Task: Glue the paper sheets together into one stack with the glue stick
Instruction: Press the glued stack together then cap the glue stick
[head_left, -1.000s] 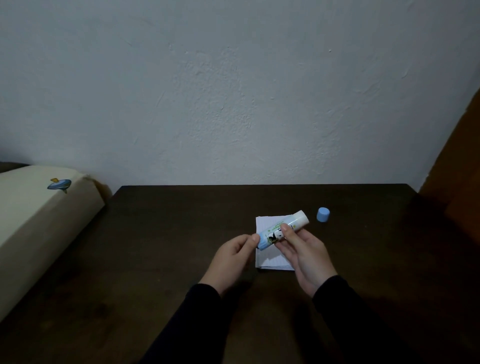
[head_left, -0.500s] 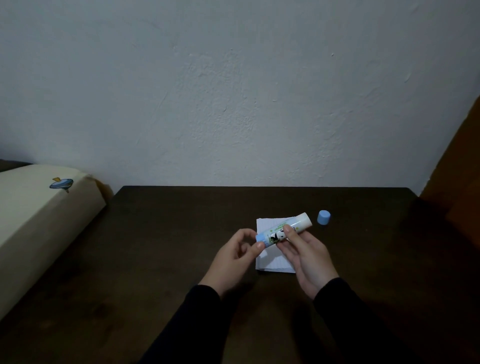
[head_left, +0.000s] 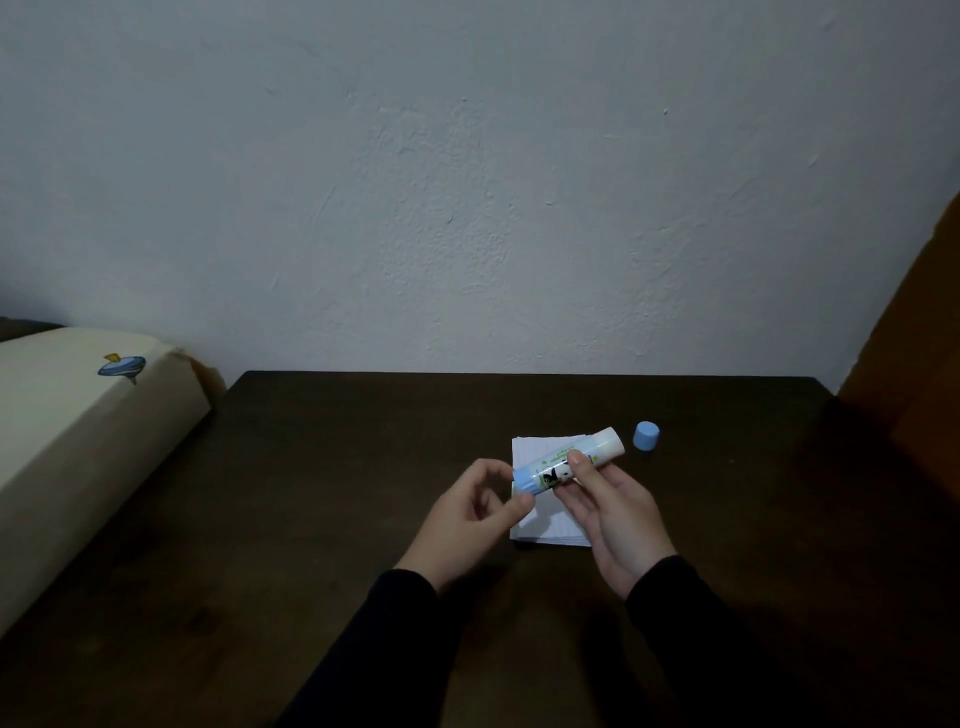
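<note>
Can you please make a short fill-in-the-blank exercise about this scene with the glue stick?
1. The glue stick is held in the ___ hand.
2. The blue cap stands on the ___, off the stick.
3. The paper sheets lie ___ the hands.
4. The left hand pinches the stick's ___ base.

Missing words: right; table; under; blue

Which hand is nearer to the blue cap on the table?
The right hand. It holds the glue stick just left of the blue cap, without touching the cap. The left hand is farther left, at the stick's blue base.
</note>
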